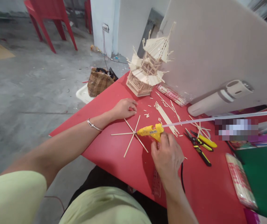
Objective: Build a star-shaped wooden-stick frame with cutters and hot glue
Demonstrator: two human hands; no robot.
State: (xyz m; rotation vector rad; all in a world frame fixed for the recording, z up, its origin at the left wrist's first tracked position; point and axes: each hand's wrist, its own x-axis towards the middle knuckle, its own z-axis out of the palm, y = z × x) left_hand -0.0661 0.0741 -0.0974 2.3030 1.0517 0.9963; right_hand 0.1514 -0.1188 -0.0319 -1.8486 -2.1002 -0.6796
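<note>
My right hand (pixel 168 152) grips a yellow hot glue gun (pixel 152 131) with a long clear glue stick (pixel 217 118) sticking out of its back. The gun's nozzle is at the middle of a star of thin wooden sticks (pixel 121 134) lying on the red table. Just beyond the star, my left hand (pixel 125 109) rests on the table, fingers loosely bent, with nothing visible in it. Loose wooden sticks (pixel 167 118) and short cut pieces (pixel 146 115) lie to the right of that hand.
A tiered stick pagoda (pixel 145 68) stands at the table's far corner. Pliers (pixel 198 147) and a yellow-handled cutter (pixel 205 140) lie right of the gun. Packed sticks (pixel 240 180), a green sheet (pixel 261 180), a clear ruler (pixel 156 183) and a white cylinder (pixel 219 96) are also there.
</note>
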